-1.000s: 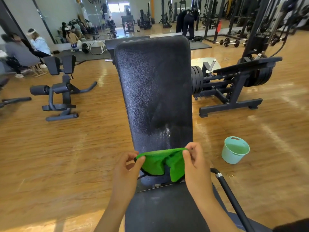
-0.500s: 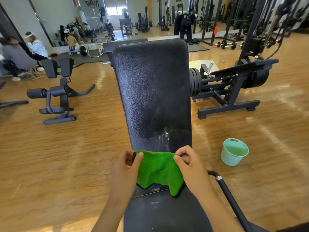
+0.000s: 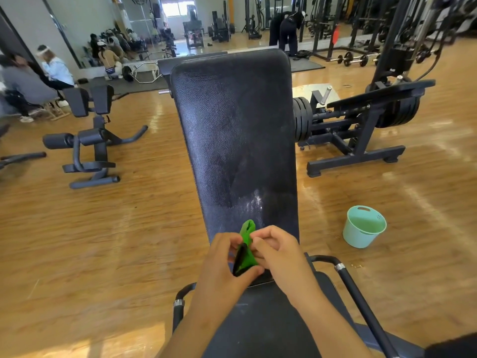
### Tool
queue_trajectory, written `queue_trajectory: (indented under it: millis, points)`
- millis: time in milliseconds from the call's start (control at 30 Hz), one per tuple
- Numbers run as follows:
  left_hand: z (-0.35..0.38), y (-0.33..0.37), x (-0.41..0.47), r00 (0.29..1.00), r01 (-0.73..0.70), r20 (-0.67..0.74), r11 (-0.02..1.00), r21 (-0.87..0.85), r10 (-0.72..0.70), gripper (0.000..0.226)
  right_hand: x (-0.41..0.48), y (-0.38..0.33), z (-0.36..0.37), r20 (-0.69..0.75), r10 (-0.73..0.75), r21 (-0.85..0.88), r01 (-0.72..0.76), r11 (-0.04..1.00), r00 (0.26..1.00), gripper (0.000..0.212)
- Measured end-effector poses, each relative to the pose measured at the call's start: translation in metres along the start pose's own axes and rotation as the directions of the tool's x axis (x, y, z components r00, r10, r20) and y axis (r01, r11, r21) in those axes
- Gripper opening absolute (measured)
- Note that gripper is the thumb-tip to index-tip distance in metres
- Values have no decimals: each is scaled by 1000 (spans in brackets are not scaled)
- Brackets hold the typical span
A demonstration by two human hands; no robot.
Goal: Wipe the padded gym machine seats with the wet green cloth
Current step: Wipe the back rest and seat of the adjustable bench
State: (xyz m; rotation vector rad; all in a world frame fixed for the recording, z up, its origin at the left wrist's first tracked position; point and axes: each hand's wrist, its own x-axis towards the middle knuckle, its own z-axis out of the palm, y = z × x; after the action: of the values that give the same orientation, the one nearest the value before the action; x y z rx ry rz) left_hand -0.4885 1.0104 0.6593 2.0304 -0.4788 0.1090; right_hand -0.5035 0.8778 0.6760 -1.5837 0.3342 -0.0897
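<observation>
1. Left hand (image 3: pixel 222 264) and right hand (image 3: pixel 278 251) pinch the bunched cloth (image 3: pixel 247 244) between them — at the backrest's (image 3: pixel 237 130) lower end.
2. Wet streaks suggest the backrest is wiped — the seat (image 3: pixel 263 319) below looks dry, undone.

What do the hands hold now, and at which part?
The green cloth, bunched up: the left hand grips its lower part, the right hand pinches it just above; its top end is free.

The pad (image 3: pixel 237 140) was black grained leatherette, glossy and wet-streaked. The cloth (image 3: pixel 247 250) looked fuzzy green. The floor (image 3: pixel 103 228) was polished wood; the bucket (image 3: pixel 362 229) matt plastic.
</observation>
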Motion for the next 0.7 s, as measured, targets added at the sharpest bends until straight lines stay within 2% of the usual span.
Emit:
queue_trajectory:
  millis: [100,200,267,333,367,400,467,533,567,633,700]
  points:
    - [-2,4,1,996,-40,76,997,70,35,60,-1,-8,-5,66,70,172,-81,982,995,16]
    - [-4,3,8,998,-55,38,998,38,54,48,-3,-14,-13,79,23,245,-42,969,997,13]
    - [-10,2,17,997,68,-28,981,-182,-74,32,0,-14,-24,-9,-42,247,43,968,999,11]
    - [-18,4,25,970,216,0,861,-461,-243,19,9,-8,-38,-131,-103,184,126,975,986,7]
    - [-22,4,27,953,273,51,779,-564,-298,17,12,-5,-43,-146,-115,146,137,980,982,4]
    - [-26,5,29,940,317,114,696,-644,-322,18,14,0,-46,-111,-107,115,119,986,988,10]
    - [-31,7,30,921,373,220,563,-738,-322,28,12,10,-39,93,-29,123,17,992,995,27]
    - [-34,9,31,911,401,280,495,-771,-302,35,8,19,-25,305,15,173,-71,982,952,40]
    - [-35,10,31,909,408,294,487,-772,-295,36,6,23,-19,354,12,207,-91,974,935,42]
    - [-34,6,30,908,407,286,486,-774,-306,34,5,26,-13,345,-12,263,-85,961,939,34]
    - [-35,0,30,905,393,227,500,-772,-360,27,6,26,-12,276,-21,281,-60,958,961,14]
